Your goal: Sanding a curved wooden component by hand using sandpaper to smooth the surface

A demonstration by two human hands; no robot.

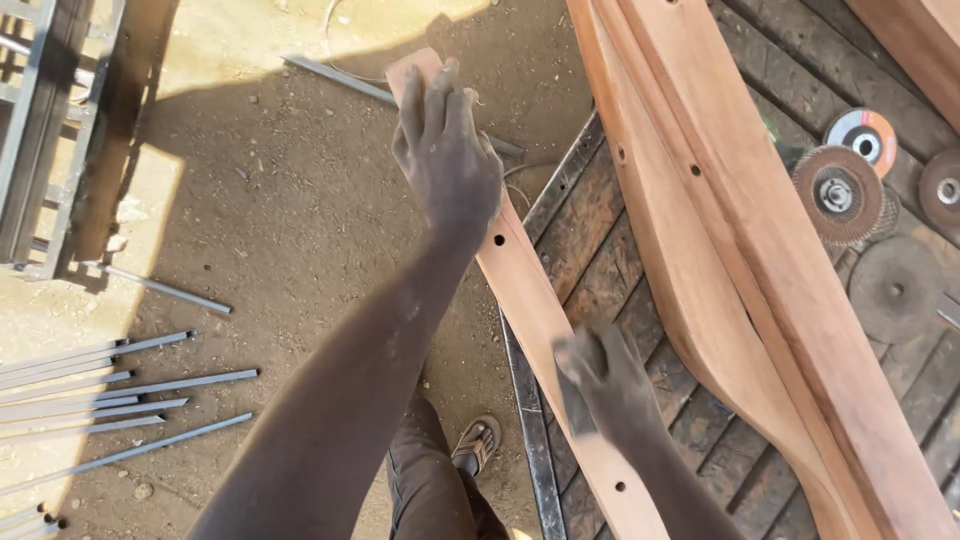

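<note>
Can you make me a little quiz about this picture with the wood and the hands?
1. True or false: the left hand presses on the far end of the long wooden piece.
2. Where do the grinding discs lie? A) on the dirt B) on the plank bench
3. What lies on the ground at the left?

Key: 1 true. 2 B. 3 Grey metal rods. The right hand is blurred, so no question on it.

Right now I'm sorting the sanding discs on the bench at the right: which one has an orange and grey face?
The flat disc farthest back, behind the brown ridged disc. The others are brown or dull grey.
</note>
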